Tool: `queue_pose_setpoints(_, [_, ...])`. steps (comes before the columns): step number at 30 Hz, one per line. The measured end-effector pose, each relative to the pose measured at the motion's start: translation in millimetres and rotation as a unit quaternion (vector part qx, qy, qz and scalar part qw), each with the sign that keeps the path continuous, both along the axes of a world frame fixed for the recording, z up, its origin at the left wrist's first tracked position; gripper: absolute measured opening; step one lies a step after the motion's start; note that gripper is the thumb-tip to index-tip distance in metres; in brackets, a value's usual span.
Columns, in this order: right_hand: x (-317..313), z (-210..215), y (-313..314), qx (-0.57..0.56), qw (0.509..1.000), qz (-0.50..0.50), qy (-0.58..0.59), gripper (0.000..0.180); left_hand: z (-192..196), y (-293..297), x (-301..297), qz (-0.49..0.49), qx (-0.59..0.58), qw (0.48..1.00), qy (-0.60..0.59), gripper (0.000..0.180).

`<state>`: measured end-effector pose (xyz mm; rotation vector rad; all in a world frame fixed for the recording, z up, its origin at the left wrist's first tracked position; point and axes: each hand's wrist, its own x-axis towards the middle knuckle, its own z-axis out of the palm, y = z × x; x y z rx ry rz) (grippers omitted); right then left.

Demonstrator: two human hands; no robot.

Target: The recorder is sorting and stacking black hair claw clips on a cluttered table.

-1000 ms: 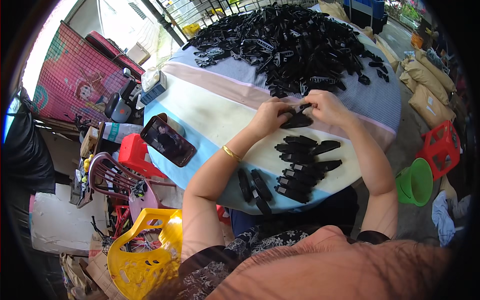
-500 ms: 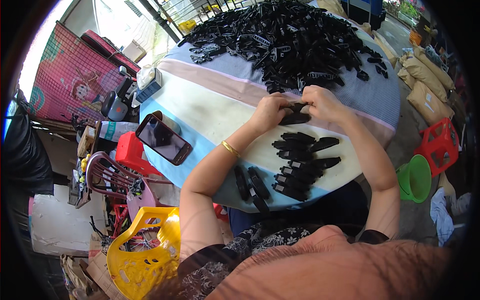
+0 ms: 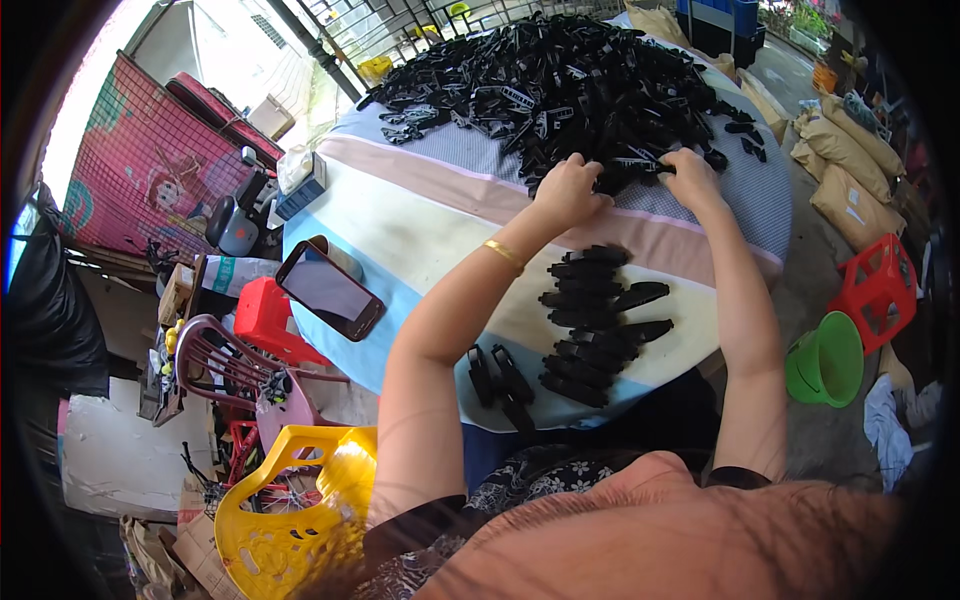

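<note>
Pile of black pieces [image 3: 590, 75] on far side of table [image 3: 420, 220], near edge at both hands. Left hand [image 3: 570, 193] at pile's front, fingers bent; cannot tell whether anything is held. Right hand [image 3: 692, 182] apart from left, thumb and finger at dark piece [image 3: 664, 168]; cannot tell whether gripped. Row of finished-looking black parts [image 3: 585, 318] nearer body, between forearms. Small cluster [image 3: 514, 376] beside left forearm. Phone [image 3: 330, 290] farther left, tissue box [image 3: 303, 187] beyond.
</note>
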<state>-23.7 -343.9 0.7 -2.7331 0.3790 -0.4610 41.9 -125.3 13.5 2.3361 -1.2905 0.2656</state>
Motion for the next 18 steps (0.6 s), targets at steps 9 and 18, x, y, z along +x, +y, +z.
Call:
queue_pose_setpoints(9, [4.1,-4.3,4.8,0.083,0.96,0.086,-0.251,0.023,-14.7,17.2,10.6,0.033,-0.131,0.99,0.025,0.026])
queue_pose_setpoints(18, [-17.5,12.8,79.1,0.301,0.907,0.29,0.057,0.019,0.9,80.9,-35.1,0.07,-0.012,0.982,0.176,0.043])
